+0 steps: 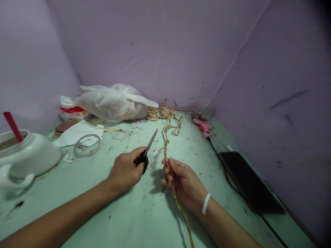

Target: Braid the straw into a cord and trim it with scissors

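My left hand (126,168) is closed round the black handles of a pair of scissors (151,139), whose blades are together and point up and away. To its right, my right hand (181,179) pinches a tan braided cord (166,146) between thumb and fingers. One end of the cord runs toward the back of the table into a loose tangle; the other passes over my palm and out at the bottom edge. The scissors are apart from the cord. Around my right wrist is a narrow white band (206,203).
At the back lie a white plastic bag (113,103) and coiled straw pieces (163,113). A pink glue gun (203,128) and a dark phone (249,181) are on the right. A white mug (38,155), a ring (87,154) and white paper (77,135) stand left.
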`<state>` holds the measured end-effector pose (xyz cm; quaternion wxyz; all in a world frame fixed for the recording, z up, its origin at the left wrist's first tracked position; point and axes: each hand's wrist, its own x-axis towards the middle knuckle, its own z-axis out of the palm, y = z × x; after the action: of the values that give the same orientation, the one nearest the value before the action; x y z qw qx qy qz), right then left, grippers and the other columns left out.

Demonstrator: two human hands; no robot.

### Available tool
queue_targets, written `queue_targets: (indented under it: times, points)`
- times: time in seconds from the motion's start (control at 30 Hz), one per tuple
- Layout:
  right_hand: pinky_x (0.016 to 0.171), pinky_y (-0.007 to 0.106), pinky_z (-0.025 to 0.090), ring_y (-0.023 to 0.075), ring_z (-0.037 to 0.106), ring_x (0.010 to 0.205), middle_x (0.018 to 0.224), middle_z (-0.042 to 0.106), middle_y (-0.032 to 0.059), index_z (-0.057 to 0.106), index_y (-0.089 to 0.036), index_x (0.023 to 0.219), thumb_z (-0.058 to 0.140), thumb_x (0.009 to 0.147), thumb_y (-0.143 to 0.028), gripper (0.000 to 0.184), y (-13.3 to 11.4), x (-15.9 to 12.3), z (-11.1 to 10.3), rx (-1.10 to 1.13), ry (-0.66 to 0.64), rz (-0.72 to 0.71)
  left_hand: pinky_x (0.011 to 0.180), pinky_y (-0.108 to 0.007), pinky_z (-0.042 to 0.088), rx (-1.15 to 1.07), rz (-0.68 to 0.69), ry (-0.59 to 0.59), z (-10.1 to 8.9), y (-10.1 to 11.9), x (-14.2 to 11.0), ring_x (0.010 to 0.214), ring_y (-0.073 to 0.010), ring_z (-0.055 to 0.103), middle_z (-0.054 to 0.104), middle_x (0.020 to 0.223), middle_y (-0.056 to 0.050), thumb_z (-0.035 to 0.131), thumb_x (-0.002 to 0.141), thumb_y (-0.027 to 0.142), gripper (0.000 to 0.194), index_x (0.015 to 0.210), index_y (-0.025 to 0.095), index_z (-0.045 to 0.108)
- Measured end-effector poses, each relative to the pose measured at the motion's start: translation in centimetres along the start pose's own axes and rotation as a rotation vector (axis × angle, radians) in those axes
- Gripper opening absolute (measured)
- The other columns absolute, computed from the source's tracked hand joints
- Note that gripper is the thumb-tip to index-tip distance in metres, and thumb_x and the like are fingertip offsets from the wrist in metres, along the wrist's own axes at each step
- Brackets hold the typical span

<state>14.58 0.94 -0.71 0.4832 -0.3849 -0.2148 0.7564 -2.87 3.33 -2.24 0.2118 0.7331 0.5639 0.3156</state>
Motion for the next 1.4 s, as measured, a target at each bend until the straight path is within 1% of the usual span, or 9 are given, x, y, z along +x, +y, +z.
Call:
queue_targets:
  times: [0.1, 0.27, 0.43, 0.53, 0.67, 0.8, 0.93, 1.1, 1.4]
  points:
    - [0.049, 0.020, 0.051, 0.0041, 0.046, 0.042, 0.055, 0.054, -0.0022, 0.061, -0.011, 0.066, 0.068, 0.065, -0.025, 0.016, 0.0, 0.1, -0.1, -0.026, 0.049, -0.051, 0.062, -0.020, 0.042, 0.067, 0.047, 0.025, -0.2, 0.3, -0.1, 0.064, -0.0116, 0.055, 0.062, 0.075, 0.003, 0.048, 0.067, 0.019, 0.036, 0.102, 0.023, 0.056]
    - [0.047, 0.020, 0.050, 0.0038, 0.045, 0.040, 0.054, 0.055, -0.0034, 0.062, -0.013, 0.083, 0.070, 0.061, -0.019, 0.024, -0.4, 0.1, 0.1, -0.063, 0.042, -0.066, 0.067, -0.023, 0.042, 0.211, 0.146, 0.049, -0.4, 0.5, -0.3, 0.071, -0.0137, 0.058, 0.064, 0.083, 0.002, 0.050, 0.065, 0.023, 0.035, 0.100, 0.024, 0.055]
    - [0.045, 0.017, 0.049, 0.0079, 0.056, 0.052, 0.073, 0.064, 0.0039, 0.060, -0.012, 0.073, 0.072, 0.056, -0.017, 0.021, -0.5, 0.0, 0.0, -0.096, 0.020, -0.078, 0.066, -0.023, 0.042, 0.217, 0.132, 0.042, -0.3, 0.5, -0.3, 0.071, -0.0138, 0.058, 0.065, 0.082, 0.003, 0.050, 0.065, 0.024, 0.035, 0.099, 0.025, 0.056]
    - [0.046, 0.018, 0.049, 0.0086, 0.057, 0.051, 0.065, 0.063, 0.0018, 0.059, -0.012, 0.072, 0.075, 0.052, -0.016, 0.026, -0.5, -0.1, -0.1, -0.085, 0.053, -0.054, 0.064, -0.021, 0.042, 0.172, 0.081, 0.021, -0.4, 0.7, -0.3, 0.067, -0.0122, 0.058, 0.064, 0.079, 0.004, 0.050, 0.066, 0.024, 0.035, 0.100, 0.025, 0.055]
    - [0.051, 0.022, 0.051, 0.0092, 0.057, 0.047, 0.055, 0.060, -0.0020, 0.060, -0.013, 0.075, 0.077, 0.048, -0.013, 0.032, -0.5, -0.1, -0.1, -0.075, 0.111, -0.012, 0.064, -0.022, 0.042, 0.173, 0.099, 0.021, -0.4, 0.8, -0.3, 0.067, -0.0122, 0.057, 0.064, 0.079, 0.004, 0.049, 0.067, 0.024, 0.033, 0.099, 0.024, 0.055]
    - [0.049, 0.024, 0.049, 0.0081, 0.052, 0.041, 0.050, 0.057, -0.0042, 0.060, -0.013, 0.073, 0.076, 0.046, -0.014, 0.031, -0.4, -0.1, 0.0, -0.128, 0.174, -0.100, 0.066, -0.024, 0.043, 0.221, 0.175, 0.035, -0.2, 0.5, -0.4, 0.071, -0.0140, 0.058, 0.065, 0.085, 0.002, 0.049, 0.066, 0.022, 0.036, 0.101, 0.024, 0.054]
    - [0.049, 0.025, 0.047, 0.0080, 0.050, 0.041, 0.049, 0.053, -0.0062, 0.062, -0.013, 0.078, 0.074, 0.048, -0.015, 0.032, -0.3, 0.0, -0.1, -0.162, 0.161, -0.188, 0.070, -0.030, 0.043, 0.320, 0.299, 0.020, -0.3, 0.5, -0.5, 0.080, -0.0183, 0.058, 0.065, 0.092, 0.000, 0.048, 0.066, 0.021, 0.042, 0.107, 0.024, 0.051]
    - [0.047, 0.025, 0.043, 0.0073, 0.048, 0.039, 0.051, 0.052, -0.0074, 0.062, -0.014, 0.086, 0.071, 0.051, -0.015, 0.037, 0.0, 0.1, -0.2, -0.194, 0.176, -0.217, 0.067, -0.036, 0.041, 0.515, 0.443, -0.049, -0.8, 1.0, -0.6, 0.075, -0.0222, 0.055, 0.062, 0.085, -0.006, 0.047, 0.067, 0.024, 0.047, 0.113, 0.017, 0.048]
    - [0.038, 0.021, 0.031, 0.0060, 0.041, 0.037, 0.048, 0.049, -0.0068, 0.064, -0.014, 0.083, 0.069, 0.052, -0.018, 0.031, 0.1, -0.2, 0.4, -0.327, 0.210, -0.255, 0.066, -0.036, 0.040, 0.584, 0.493, -0.085, -0.7, 0.9, -0.6, 0.074, -0.0212, 0.053, 0.059, 0.082, -0.007, 0.045, 0.069, 0.024, 0.048, 0.117, 0.015, 0.045]
